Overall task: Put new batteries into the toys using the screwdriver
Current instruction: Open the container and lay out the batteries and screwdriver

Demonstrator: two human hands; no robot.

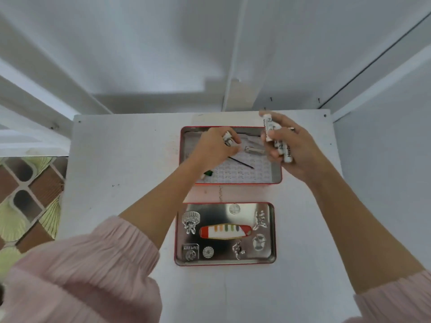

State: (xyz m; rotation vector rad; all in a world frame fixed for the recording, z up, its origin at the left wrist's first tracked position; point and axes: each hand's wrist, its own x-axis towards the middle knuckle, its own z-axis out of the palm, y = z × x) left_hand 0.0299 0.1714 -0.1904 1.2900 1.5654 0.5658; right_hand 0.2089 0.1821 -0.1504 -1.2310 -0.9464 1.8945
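Right hand grips batteries over the tin; left hand (fingers curled, contents unclear) beside the screwdriver.

Two hands, two tins, one screwdriver, several batteries.

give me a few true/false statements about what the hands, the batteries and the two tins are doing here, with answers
1. The right hand holds white batteries. True.
2. The left hand rests on the table beside the tins. False: it reaches into the open tin.
3. The screwdriver lies inside the open tin. True.
4. The tin lid lies farther from the person than the open tin. False: it lies nearer, inner side up.
5. The right hand holds the screwdriver. False: it holds only batteries.
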